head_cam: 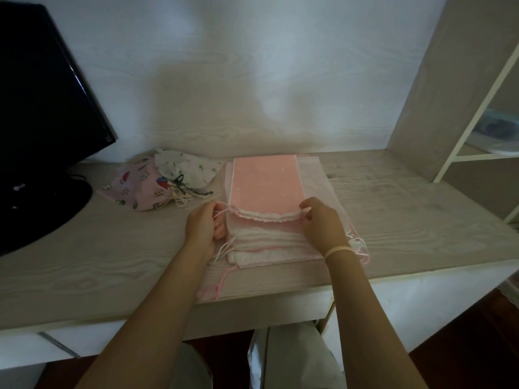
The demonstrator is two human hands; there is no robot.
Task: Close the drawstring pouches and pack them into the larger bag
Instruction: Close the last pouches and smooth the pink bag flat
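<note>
A pink drawstring pouch (266, 183) lies flat on top of a stack of pale pink and white pouches (264, 242) in the middle of the desk. Its ruffled white mouth faces me. My left hand (203, 227) pinches the white drawstring at the mouth's left end. My right hand (323, 221) pinches the string or hem at the right end. Two closed printed pouches lie to the left: a pink patterned one (134, 189) and a white one with green print (186, 169). Loose pink cords (214, 287) trail toward the desk's front edge.
A black monitor (42, 88) on its stand (42, 203) fills the left side. The pale wood desk (407, 220) ends close to my knees. A shelf unit (483, 130) with white frame rises at the right, and a wall panel stands behind the desk.
</note>
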